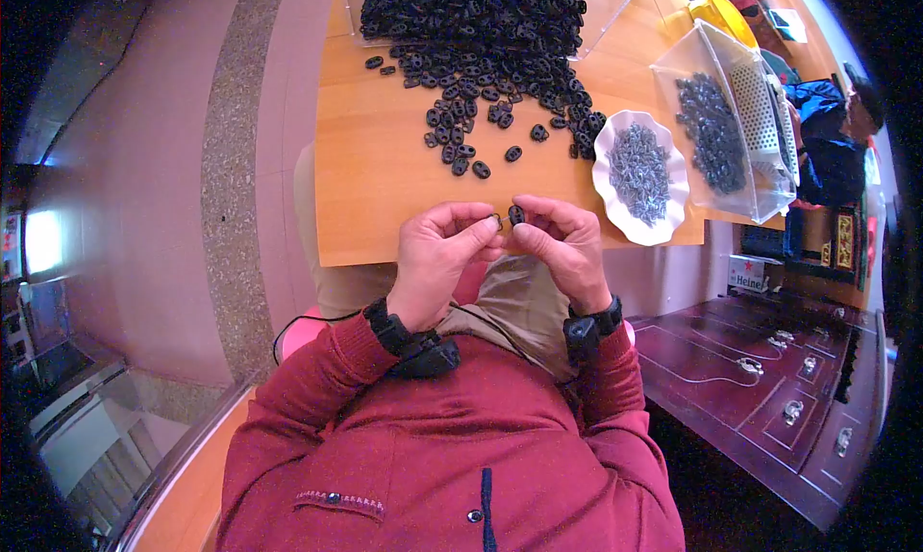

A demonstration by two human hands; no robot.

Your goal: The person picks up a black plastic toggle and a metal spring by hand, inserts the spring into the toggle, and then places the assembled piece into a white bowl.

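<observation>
Just past the table's near edge, both hands meet with their fingertips close together. Pinched between the thumb and fingers of my right hand (562, 244) is a small black oval plastic piece with two holes (516, 214), which looks like a cord lock. My left hand (447, 249) is closed, its thumb and index finger pinching a small dark part (497, 222), mostly hidden by the fingertips. Beyond the hands, loose black oval pieces (481, 169) lie scattered on the wooden table (375, 187), spilling from a large heap (471, 13).
Right of my hands stands a white scalloped bowl (603, 175) of small silvery metal parts (639, 172). Beside it, a clear plastic bin (673, 66) holds dark translucent pieces (710, 134). A yellow container (723, 15) is behind. Dark red panels (711, 388) are at lower right.
</observation>
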